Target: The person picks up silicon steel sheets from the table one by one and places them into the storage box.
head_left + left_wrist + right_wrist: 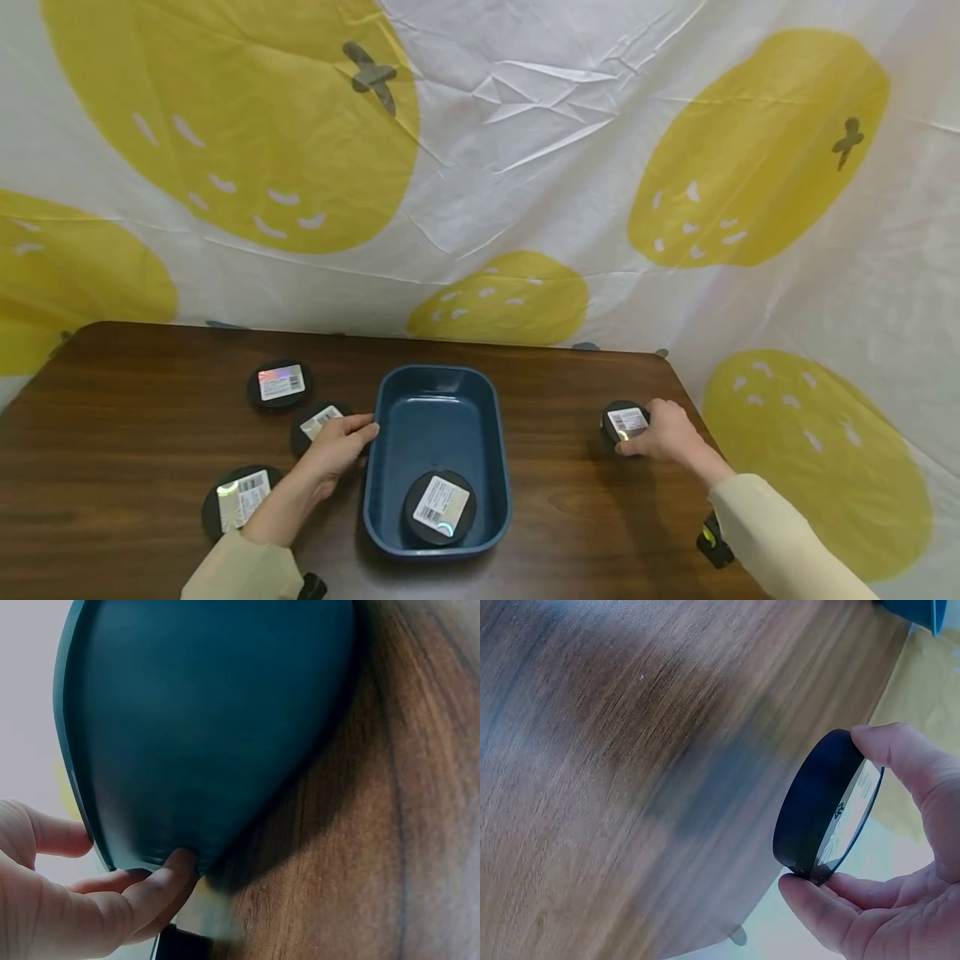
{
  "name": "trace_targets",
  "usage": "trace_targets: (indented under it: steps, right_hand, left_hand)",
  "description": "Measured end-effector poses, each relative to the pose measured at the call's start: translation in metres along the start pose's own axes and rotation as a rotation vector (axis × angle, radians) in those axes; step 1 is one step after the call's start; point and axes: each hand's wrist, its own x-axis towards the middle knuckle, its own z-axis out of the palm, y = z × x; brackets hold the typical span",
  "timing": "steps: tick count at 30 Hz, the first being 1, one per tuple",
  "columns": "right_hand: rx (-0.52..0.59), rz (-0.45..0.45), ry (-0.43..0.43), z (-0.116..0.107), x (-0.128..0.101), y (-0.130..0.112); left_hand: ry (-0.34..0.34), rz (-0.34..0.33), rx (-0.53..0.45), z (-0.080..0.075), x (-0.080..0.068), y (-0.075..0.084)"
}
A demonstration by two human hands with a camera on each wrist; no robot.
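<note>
My left hand [333, 457] grips the left side of a dark blue rectangular tray [435, 429]. In the left wrist view the thumb is at its rim and the fingers [161, 889] lie against the outer wall. My right hand [666, 435] pinches a flat round black container [624, 421] by its edge, out to the right of the tray. The right wrist view shows thumb and fingers on opposite sides of this container [810, 806], close over the wood. A matching black container [440, 508] with a white label lies in the near end of the tray.
On the left of the brown wooden table [577, 517] are more labelled round black containers: one at the back [280, 385], one partly behind the left hand [318, 425], one nearer [236, 500]. A white curtain [525, 167] with yellow fruit prints hangs behind the table.
</note>
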Motion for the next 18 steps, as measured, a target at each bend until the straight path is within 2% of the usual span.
trace_targets:
  steps: [10,18]
  right_hand:
    - [-0.021,-0.046,0.008,-0.013,-0.004,-0.003]
    - [-0.018,-0.081,0.022,-0.030,-0.013,-0.012]
  left_hand:
    - [0.001,-0.023,0.020,0.000,0.000,0.000]
    - [0.002,-0.011,0.000,0.001,0.001,0.001]
